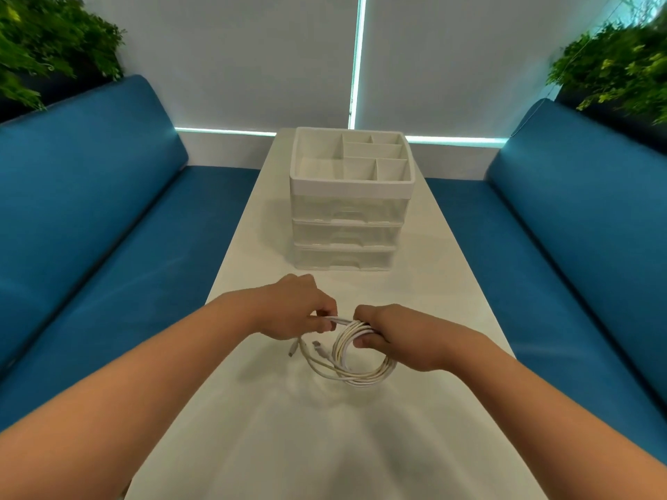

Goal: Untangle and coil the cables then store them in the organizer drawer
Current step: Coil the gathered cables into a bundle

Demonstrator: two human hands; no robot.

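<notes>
Fingers of both hands pinch white cables point(355, 355); organizer point(350, 200) drawers closed, top compartments bare.

In front of me is a long white table point(451, 283) that runs away from me between two blue benches. Toward its far end, on the middle line, stands a white organizer point(350, 203). It has a divided tray on top and three clear drawers below, all closed. Near the middle of the table, closer to me, white cables point(355, 373) lie in loops on the surface, with loose plug ends beside them.
</notes>
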